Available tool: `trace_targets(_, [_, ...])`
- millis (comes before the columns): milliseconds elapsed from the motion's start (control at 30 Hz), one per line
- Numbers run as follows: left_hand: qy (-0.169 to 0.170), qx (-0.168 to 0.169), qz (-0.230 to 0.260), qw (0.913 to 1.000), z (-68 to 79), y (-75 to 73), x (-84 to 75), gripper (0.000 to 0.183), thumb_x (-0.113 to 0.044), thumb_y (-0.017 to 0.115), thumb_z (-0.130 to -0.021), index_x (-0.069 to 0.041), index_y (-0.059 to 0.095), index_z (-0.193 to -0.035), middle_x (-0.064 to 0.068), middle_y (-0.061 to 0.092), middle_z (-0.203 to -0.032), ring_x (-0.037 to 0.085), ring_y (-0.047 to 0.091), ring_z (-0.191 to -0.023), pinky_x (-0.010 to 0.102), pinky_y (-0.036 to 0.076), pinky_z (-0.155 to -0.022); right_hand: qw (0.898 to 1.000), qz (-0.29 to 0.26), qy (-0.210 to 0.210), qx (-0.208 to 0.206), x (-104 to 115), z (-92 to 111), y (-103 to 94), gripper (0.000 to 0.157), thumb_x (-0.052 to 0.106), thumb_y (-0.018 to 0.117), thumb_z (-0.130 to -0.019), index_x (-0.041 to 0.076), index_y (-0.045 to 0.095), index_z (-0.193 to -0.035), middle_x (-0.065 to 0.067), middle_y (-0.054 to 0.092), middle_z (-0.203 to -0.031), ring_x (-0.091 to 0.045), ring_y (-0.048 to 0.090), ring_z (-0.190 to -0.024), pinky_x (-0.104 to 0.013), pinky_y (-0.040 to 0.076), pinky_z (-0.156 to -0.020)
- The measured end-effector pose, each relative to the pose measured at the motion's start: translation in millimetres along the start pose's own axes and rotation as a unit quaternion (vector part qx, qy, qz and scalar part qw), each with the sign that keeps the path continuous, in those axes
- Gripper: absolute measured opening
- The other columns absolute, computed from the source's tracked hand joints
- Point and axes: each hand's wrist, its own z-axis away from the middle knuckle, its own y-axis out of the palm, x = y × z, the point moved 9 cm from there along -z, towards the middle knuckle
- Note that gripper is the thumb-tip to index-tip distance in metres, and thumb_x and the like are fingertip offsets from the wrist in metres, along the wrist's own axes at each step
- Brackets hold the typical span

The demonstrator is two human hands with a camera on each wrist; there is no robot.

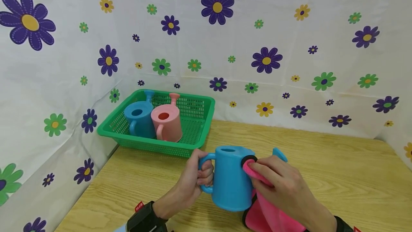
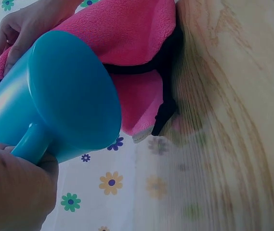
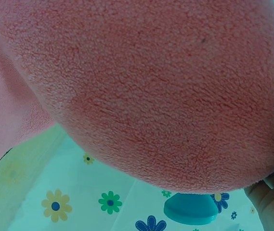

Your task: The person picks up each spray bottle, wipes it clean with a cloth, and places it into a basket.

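Observation:
Fingers of my left hand curl round the handle of a blue watering can, which is held upright above the table. My right hand grips a pink cloth with black edging and holds it against the spout side of the can. The can's spout is partly hidden behind that hand; its blue rose shows below the cloth in the right wrist view. From the left wrist, the can's base is seen from below, and the cloth hangs beside it.
A green basket stands at the table's back left. Inside it are another blue watering can and a pink watering can. Behind the wooden table hangs a white flowered sheet, which also runs along the left side.

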Motion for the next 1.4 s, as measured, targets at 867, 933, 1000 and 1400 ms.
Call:
trace_targets(867, [0.05,-0.112,0.066,0.9903,2.4,-26.1,-16.5,0.04,-0.026,0.033,-0.095,-0.018,0.032,-0.056,-0.008,0.026,-0.044,0.009,0.022,-0.038,0.025,0.025,-0.044,0.991,-0.063,0.001,0.121,6,17,27.6,0.033,0.034,0.051,-0.098,0.007,0.07,-0.095,-0.002,0.07,-0.089,-0.016,0.067,-0.088,-0.037,0.062,-0.068])
trace_targets(933, [0.051,-0.117,0.074,0.9891,3.0,-27.6,-17.0,0.039,-0.026,0.033,-0.094,-0.018,0.032,-0.056,-0.008,0.026,-0.044,0.009,0.022,-0.038,0.025,0.025,-0.044,0.991,-0.062,0.002,0.122,5,18,27.7,0.034,0.034,0.05,-0.098,0.008,0.07,-0.095,-0.002,0.069,-0.089,-0.014,0.067,-0.086,-0.035,0.062,-0.067])
trace_targets(1000, [0.053,-0.122,0.082,0.9878,3.7,-29.1,-18.1,0.039,-0.027,0.033,-0.095,-0.018,0.032,-0.056,-0.007,0.026,-0.044,0.009,0.022,-0.038,0.025,0.026,-0.044,0.991,-0.062,0.002,0.122,5,18,27.7,0.034,0.034,0.049,-0.098,0.008,0.07,-0.095,-0.001,0.069,-0.089,-0.013,0.066,-0.083,-0.033,0.062,-0.066])
trace_targets(1400, [0.061,-0.103,0.081,0.9895,4.8,-27.0,-18.0,0.041,-0.026,0.031,-0.096,-0.018,0.032,-0.055,-0.008,0.025,-0.045,0.008,0.022,-0.038,0.024,0.025,-0.043,0.99,-0.062,0.022,0.126,-2,22,27.8,0.039,0.036,0.047,-0.098,0.005,0.07,-0.098,-0.002,0.068,-0.087,-0.011,0.064,-0.078,-0.029,0.062,-0.063])
